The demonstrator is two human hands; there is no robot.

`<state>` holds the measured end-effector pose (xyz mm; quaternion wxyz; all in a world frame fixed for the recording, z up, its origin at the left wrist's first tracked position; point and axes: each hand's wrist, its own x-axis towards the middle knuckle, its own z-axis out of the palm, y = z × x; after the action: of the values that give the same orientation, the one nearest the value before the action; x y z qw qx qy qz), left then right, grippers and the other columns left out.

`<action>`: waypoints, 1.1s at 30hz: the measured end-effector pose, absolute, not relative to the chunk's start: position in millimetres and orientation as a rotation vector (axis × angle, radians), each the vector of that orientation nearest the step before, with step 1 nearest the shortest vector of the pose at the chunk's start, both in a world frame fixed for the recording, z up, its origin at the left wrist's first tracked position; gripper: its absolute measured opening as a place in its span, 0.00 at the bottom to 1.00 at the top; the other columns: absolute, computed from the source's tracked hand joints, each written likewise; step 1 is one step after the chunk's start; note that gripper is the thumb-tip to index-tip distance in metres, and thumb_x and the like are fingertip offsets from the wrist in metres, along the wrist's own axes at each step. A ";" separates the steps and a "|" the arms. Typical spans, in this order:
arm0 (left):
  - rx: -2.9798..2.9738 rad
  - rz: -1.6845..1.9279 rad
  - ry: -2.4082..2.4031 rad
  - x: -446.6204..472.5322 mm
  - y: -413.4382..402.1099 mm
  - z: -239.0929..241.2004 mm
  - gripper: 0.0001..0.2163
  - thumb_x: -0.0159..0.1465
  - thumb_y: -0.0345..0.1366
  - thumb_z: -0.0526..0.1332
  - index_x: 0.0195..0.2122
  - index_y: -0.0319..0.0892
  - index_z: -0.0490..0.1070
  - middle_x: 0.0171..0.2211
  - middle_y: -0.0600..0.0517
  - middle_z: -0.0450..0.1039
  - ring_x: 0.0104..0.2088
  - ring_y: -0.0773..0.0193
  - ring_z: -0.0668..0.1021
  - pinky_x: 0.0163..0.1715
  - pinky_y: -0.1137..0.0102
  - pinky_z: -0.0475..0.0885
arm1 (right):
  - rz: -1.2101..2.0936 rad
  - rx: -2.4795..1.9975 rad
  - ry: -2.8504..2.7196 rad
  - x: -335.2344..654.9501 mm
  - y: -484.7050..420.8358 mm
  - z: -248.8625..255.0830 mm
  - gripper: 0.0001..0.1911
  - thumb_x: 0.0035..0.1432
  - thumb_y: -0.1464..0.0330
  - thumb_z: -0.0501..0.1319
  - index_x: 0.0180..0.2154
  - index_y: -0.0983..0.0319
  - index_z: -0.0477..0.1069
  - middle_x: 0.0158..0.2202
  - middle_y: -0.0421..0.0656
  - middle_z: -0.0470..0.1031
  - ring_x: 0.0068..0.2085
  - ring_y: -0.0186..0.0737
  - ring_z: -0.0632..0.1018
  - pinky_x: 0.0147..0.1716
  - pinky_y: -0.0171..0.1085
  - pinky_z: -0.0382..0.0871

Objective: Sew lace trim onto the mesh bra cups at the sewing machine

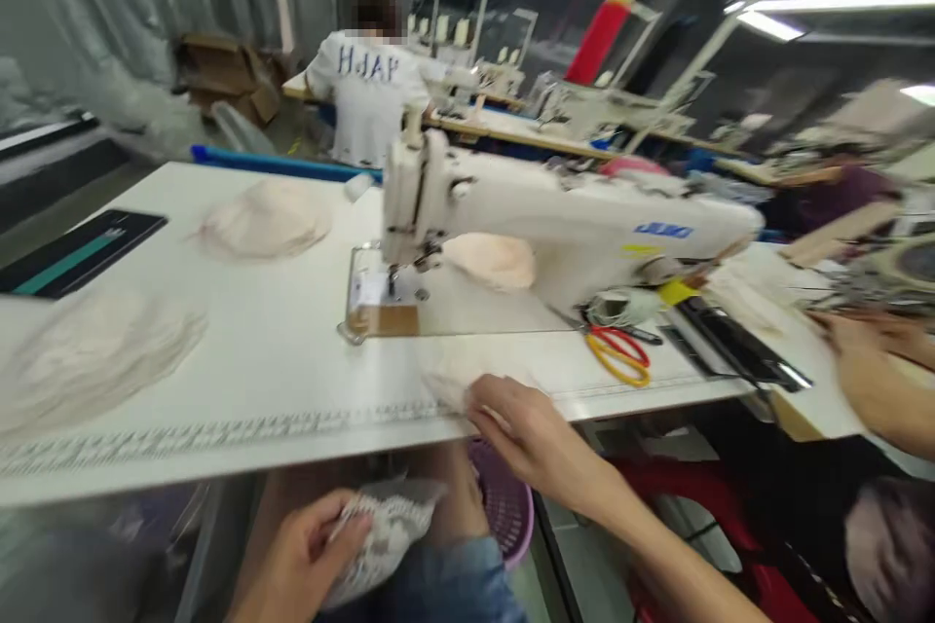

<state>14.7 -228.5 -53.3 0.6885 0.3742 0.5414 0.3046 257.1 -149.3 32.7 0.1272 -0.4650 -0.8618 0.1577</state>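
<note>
The left hand pinches lace over the lap, likely for clearance, while the right hand pinches cloth near the table edge, seemingly steadying it.

Pale fabric — blurred, on table; white openwork lace — below its edge.

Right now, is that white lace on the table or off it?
Off the table: the left hand holds the white lace past the table's front edge, with blue jeans showing beyond it.
</note>
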 end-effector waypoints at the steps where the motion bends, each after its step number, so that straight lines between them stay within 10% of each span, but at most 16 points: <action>1: 0.838 0.713 1.243 14.9 -227.8 -49.6 0.19 0.52 0.53 0.65 0.27 0.40 0.71 0.26 0.53 0.73 0.32 0.60 0.74 0.33 0.71 0.68 | 0.709 -1.299 -2.481 258.3 -158.3 42.8 0.09 0.64 0.70 0.50 0.35 0.61 0.67 0.30 0.42 0.71 0.32 0.37 0.71 0.34 0.36 0.63; 7: 0.736 0.754 1.143 19.2 -224.7 -36.6 0.18 0.53 0.50 0.65 0.31 0.38 0.74 0.26 0.53 0.74 0.28 0.64 0.73 0.31 0.73 0.66 | 1.879 -0.712 -2.229 228.9 -186.8 61.0 0.10 0.62 0.67 0.55 0.35 0.62 0.74 0.29 0.41 0.75 0.30 0.33 0.75 0.30 0.30 0.66; 22: 0.332 0.752 0.986 3.2 -249.5 -39.4 0.12 0.52 0.32 0.62 0.38 0.41 0.79 0.36 0.49 0.78 0.40 0.57 0.75 0.41 0.68 0.68 | 1.543 -1.094 -2.061 195.9 -188.4 -22.9 0.10 0.61 0.64 0.56 0.32 0.64 0.68 0.22 0.35 0.63 0.24 0.29 0.63 0.22 0.28 0.53; 33: 0.854 0.649 1.060 7.1 -251.8 -31.1 0.14 0.61 0.46 0.59 0.40 0.40 0.74 0.29 0.53 0.71 0.31 0.65 0.70 0.32 0.73 0.64 | 1.280 -1.150 -2.251 185.2 -203.0 -16.4 0.03 0.59 0.68 0.57 0.33 0.62 0.66 0.20 0.32 0.61 0.21 0.27 0.62 0.23 0.29 0.49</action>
<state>7.1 -251.8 -31.1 0.7291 0.3876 0.4810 0.2947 185.2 -203.0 -16.4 0.1537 -0.4010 -0.7850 0.4465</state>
